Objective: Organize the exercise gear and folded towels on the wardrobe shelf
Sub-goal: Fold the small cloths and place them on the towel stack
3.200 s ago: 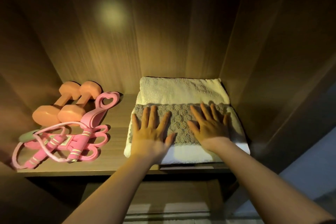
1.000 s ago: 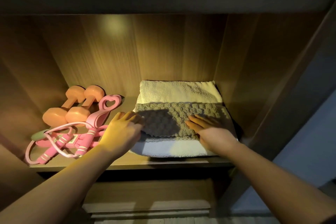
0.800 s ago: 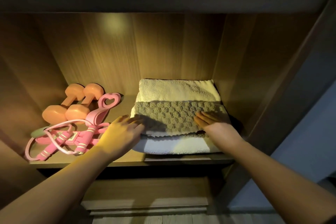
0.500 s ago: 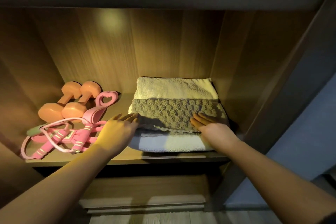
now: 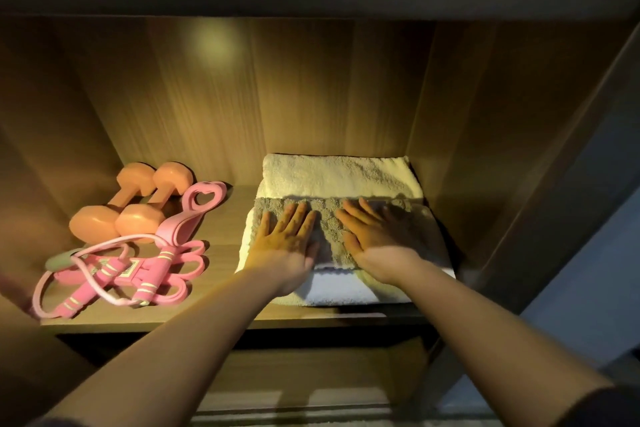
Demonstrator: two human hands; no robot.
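**Dim warm light, soft picture**

A warm glow leaves a blurry round hotspot on the back panel (image 5: 214,45), my right hand (image 5: 377,239) throws a shadow over the towels (image 5: 332,173), corners go murky, and the wide lens bends the edges.

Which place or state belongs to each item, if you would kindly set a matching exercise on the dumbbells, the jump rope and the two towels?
Things:
1. orange dumbbells
2. pink jump rope
3. grey towel
4. cream towel

Places or states:
A. front left of the shelf, looped
B. lying under another towel, its far part showing
C. back left, side by side
D. pressed flat under the left hand and the right hand

Pairs: 1-C, 2-A, 3-D, 4-B
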